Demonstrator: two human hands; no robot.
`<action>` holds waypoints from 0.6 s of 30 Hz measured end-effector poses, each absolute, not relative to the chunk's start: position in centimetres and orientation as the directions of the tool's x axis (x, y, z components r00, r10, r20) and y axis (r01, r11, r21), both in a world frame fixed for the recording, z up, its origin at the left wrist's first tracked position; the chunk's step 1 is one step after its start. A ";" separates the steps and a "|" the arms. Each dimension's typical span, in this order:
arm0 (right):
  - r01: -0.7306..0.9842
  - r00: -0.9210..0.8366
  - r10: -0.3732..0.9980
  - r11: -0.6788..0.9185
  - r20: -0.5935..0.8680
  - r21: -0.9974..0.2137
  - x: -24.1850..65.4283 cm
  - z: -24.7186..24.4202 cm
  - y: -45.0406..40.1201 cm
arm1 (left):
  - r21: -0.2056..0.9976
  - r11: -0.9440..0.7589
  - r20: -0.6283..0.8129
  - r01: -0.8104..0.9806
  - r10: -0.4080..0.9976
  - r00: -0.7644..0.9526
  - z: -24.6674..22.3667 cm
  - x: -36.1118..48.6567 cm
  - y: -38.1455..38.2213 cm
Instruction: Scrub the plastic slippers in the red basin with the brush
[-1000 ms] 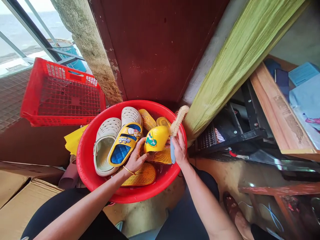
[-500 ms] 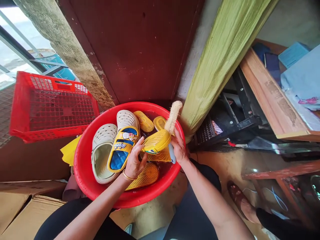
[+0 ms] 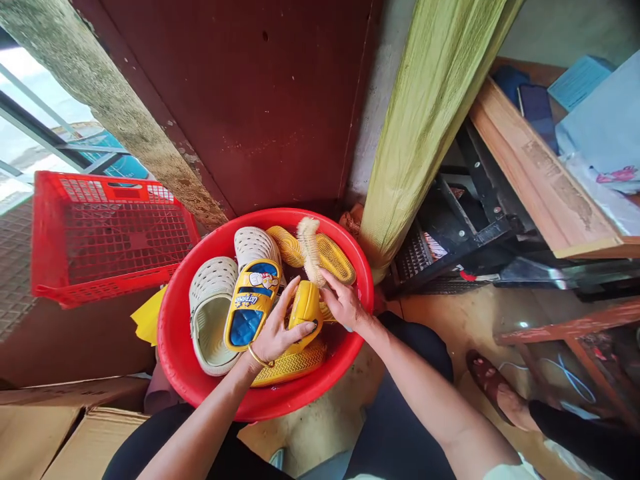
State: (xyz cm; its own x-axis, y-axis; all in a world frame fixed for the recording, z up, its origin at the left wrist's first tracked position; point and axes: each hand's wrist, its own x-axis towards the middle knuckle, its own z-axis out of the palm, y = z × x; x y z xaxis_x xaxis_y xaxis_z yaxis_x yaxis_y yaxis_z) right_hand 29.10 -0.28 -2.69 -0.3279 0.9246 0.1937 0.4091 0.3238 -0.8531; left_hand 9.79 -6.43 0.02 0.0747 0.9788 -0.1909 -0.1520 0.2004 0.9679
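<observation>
My left hand (image 3: 274, 332) grips a yellow slipper (image 3: 306, 305), thumb and fingers around it, and the slipper stands on edge above the basin. A scrub brush with cream bristles (image 3: 310, 248) is in my right hand (image 3: 346, 305), bristle end up, just beyond the slipper; its handle is mostly hidden. Beside my left hand lies a yellow and blue slipper (image 3: 246, 320) with a cartoon figure, resting against two pale clogs (image 3: 213, 277). More yellow slippers (image 3: 336, 260) lie sole up in the red basin (image 3: 173, 353).
A red plastic crate (image 3: 125, 233) stands left of the basin, with cardboard boxes (image 3: 95, 433) below it. A dark red door (image 3: 240, 100) and a green curtain (image 3: 405, 133) rise behind. To the right are a wooden drawer (image 3: 540, 167) and another person's sandaled foot (image 3: 490, 387).
My left hand has turned the yellow slipper from lying flat to standing on edge. The brush in my right hand has shifted left, over the far side of the slipper.
</observation>
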 end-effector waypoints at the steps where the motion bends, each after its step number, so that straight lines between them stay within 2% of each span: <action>1: 0.439 -0.388 0.886 0.420 0.254 -0.794 29.2 -2.5 -0.7 | 0.974 0.193 -0.190 -0.121 0.981 0.036 -0.4 9.5 -6.2; 3: 0.465 -0.536 0.779 0.593 0.324 -0.657 29.5 -2.3 -1.4 | 0.989 0.149 -0.149 -0.001 0.988 -0.027 -1.4 9.0 -5.8; 5: 0.484 -0.650 0.691 0.697 0.316 -0.529 29.7 -2.4 -1.8 | 0.987 0.085 -0.081 0.135 0.996 -0.031 -2.5 8.6 -5.5; 7: 0.549 -0.670 0.687 0.714 0.282 -0.434 30.1 -2.7 -1.4 | 0.969 0.017 -0.024 0.246 0.999 0.027 -3.4 8.3 -5.6; 9: 0.647 -0.615 0.751 0.654 0.239 -0.391 30.7 -3.2 -0.6 | 0.950 -0.048 0.015 0.308 0.994 0.109 -3.7 8.2 -5.9; 12: 0.659 -0.577 0.783 0.613 0.230 -0.436 31.5 -3.7 0.2 | 0.943 -0.079 0.024 0.323 0.985 0.171 -3.5 8.1 -6.3; 18: 0.380 -0.627 0.676 0.699 0.387 -0.605 31.0 -4.2 -1.0 | 0.943 -0.030 -0.031 0.330 0.984 0.177 -2.6 7.6 -6.1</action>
State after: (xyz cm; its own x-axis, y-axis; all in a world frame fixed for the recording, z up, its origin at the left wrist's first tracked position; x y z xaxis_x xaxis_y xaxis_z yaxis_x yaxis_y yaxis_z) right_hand 30.99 -1.02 -4.23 -0.6268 0.6762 0.3872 0.3804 0.6992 -0.6054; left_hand 7.63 -6.12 -2.55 0.1770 0.9837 -0.0311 0.3301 -0.0295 0.9435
